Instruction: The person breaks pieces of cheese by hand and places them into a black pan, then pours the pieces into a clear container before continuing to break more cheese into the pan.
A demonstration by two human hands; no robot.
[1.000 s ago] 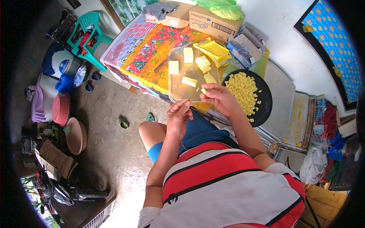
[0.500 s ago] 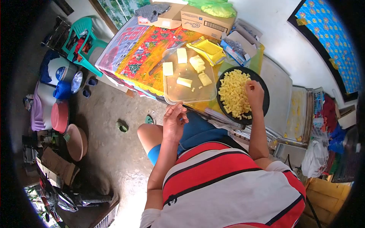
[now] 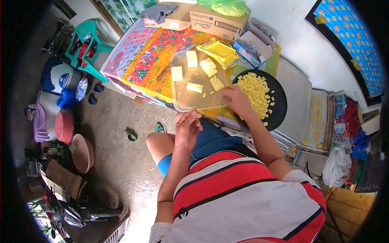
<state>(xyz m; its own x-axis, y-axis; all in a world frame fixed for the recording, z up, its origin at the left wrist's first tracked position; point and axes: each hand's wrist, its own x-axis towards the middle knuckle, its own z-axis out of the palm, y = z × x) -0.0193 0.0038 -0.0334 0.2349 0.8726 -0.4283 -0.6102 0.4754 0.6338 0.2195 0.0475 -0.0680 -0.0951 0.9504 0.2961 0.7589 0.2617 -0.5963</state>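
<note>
My left hand (image 3: 189, 127) is curled, thumb and fingers pressed together, at the near edge of a clear plastic tray (image 3: 182, 106). What is in the pinch, if anything, is too small to name. My right hand (image 3: 237, 100) is over the gap between the tray and a round black pan (image 3: 278, 109), its fingers smeared by motion. Small yellow cubes (image 3: 252, 87) are heaped in the pan's left part, with several loose ones toward the right. On the tray are several pale yellow blocks (image 3: 192, 59), a cut chunk (image 3: 216, 84) and small crumbs.
A yellow ribbed plastic piece (image 3: 218, 52) lies at the tray's far edge. Behind it stand cardboard boxes (image 3: 216, 22) and a blue-white box (image 3: 250, 54). A dark-bladed knife (image 3: 163, 73) appears left of the tray. Flat metal trays (image 3: 293, 87) lie at the right.
My right hand has moved left from over the pan to the tray's right edge. The cubes now lie more to the pan's left, baring its right side. My left hand has barely moved.
</note>
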